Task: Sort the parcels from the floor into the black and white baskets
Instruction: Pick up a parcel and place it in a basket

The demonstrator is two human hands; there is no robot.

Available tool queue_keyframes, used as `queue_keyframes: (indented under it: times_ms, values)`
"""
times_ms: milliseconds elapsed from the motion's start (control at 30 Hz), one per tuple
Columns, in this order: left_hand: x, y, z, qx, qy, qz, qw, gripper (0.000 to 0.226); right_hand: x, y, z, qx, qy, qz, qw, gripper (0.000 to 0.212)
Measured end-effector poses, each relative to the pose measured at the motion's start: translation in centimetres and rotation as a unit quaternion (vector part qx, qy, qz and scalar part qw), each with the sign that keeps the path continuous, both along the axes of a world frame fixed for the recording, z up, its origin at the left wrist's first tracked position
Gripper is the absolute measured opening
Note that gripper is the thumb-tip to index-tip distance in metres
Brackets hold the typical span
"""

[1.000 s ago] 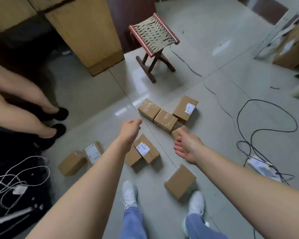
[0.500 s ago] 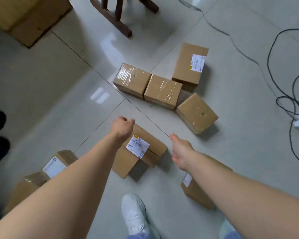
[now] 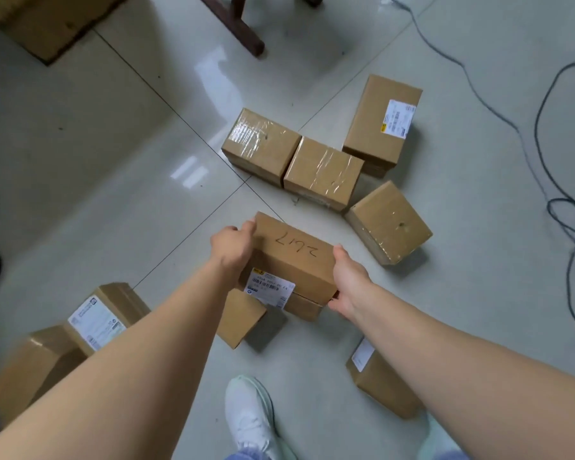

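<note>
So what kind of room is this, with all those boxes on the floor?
Probably a back room or small office where parcels get sorted. Taped cardboard parcels with shipping labels lie scattered on a shiny tiled floor, loose black cables trail across it, and both hands grip a parcel with handwritten numbers.

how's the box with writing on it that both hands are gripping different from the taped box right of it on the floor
The handwritten box is gripped at both ends by the left hand and right hand; the taped box lies untouched on the floor. The handwritten box has marker writing on top and a white label on its side; the taped box shows only clear glossy tape. The handwritten box rests over another parcel; the taped box sits alone. Both are plain brown cardboard.
</note>
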State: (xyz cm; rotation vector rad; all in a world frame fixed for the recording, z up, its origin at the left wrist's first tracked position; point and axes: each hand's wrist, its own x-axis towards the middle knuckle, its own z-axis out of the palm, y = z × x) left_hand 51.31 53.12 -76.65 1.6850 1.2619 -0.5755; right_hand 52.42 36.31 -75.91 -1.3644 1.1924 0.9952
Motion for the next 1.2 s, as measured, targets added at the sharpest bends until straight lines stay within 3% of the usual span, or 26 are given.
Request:
queue_keyframes:
  times_ms: [167,400,600,867,1200]
  values:
    - [1.1,1.0,10.7,-0.007,-0.036,0.111,0.993,0.044,3.4,0.4,10.3,-0.008,-0.064,0.029,0.997,0.033]
    - [1.6,2.6,30.0,-0.024,-0.133,0.222,0.966,0.04,6.5,2.4,29.3,0.001,-0.18,0.08,0.98,0.061]
    - [-1.2,3.0,47.5,-0.01,-0.236,0.301,0.924,0.034,6.7,3.8,46.4,0.027,-0.303,0.188,0.934,0.063]
    - [-12.0,-3.4,65.2,0.045,-0.384,0.429,0.816,0.028,0.5,1.7,64.4,0.106,-0.454,0.304,0.831,0.042]
    - [-32.3,-12.4,75.7,0.125,-0.413,0.62,0.655,0.032,-15.3,1.2,75.8,0.24,-0.464,0.497,0.693,0.052]
